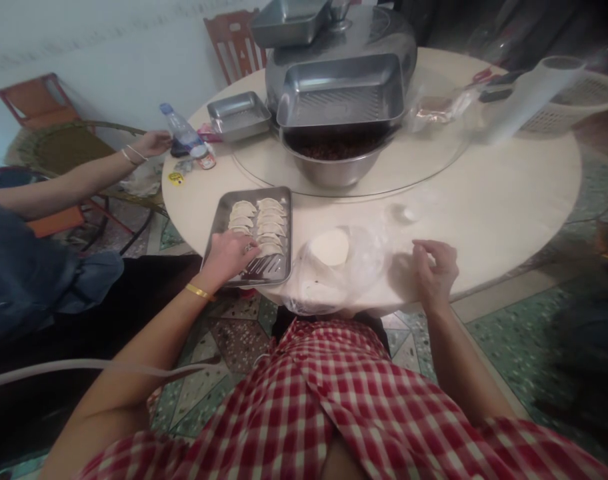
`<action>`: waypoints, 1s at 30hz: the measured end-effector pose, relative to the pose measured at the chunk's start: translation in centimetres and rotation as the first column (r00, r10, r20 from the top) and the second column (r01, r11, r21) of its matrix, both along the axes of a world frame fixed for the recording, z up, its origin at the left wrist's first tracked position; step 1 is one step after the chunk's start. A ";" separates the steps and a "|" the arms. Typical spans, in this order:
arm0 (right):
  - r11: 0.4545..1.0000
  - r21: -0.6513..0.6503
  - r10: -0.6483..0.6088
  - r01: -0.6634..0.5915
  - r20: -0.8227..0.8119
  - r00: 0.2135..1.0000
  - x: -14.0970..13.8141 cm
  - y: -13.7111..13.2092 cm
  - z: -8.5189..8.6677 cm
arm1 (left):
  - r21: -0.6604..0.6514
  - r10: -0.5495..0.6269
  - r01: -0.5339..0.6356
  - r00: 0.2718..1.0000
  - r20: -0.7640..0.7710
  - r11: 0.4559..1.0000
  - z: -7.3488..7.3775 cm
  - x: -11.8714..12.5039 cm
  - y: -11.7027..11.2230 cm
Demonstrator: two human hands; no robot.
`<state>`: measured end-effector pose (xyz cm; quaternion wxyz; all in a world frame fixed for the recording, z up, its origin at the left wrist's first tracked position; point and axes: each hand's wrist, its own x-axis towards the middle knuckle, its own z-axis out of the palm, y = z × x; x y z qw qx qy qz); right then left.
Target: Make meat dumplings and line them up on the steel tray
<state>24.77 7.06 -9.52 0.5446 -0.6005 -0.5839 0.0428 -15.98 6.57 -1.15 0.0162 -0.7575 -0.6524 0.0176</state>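
Head view: left hand (229,257) rests in tray (277,270) at table (484,220) edge.

I see a round, pale worktop (509,200) with a glass turntable (424,163) set in its middle. On its near edge a metal tray (277,270) holds two rows of folded dumplings (270,223), just beside a clear plastic bag (369,263) with a stack of round dough wrappers (330,247). At the far left lie a small empty tray (239,115), a water bottle (183,131) and some small packets (184,170), while at the far right sit a white roll (531,93) and a white basket (581,100).
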 end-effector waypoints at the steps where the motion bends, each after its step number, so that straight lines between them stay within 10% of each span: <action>1: 1.000 -0.002 0.000 0.000 0.001 1.000 0.0 0.0 -0.1 | -0.001 0.001 -0.001 1.000 0.001 1.000 -0.1 0.1 0.1; 18: 1.000 -0.003 -0.003 0.003 0.013 1.000 0.1 -0.1 -0.2 | 0.191 0.118 -0.133 0.989 0.088 0.973 3.0 -0.9 -3.4; 25: 0.992 0.036 0.117 -0.123 0.142 0.983 -2.5 -0.3 3.1 | 0.284 -0.183 0.059 0.882 0.435 0.957 0.9 5.0 -8.1; 30: 0.892 -0.191 0.448 -0.410 0.505 0.738 -6.6 0.8 5.7 | 0.258 -0.321 0.196 0.676 0.663 0.946 -1.0 10.0 -8.5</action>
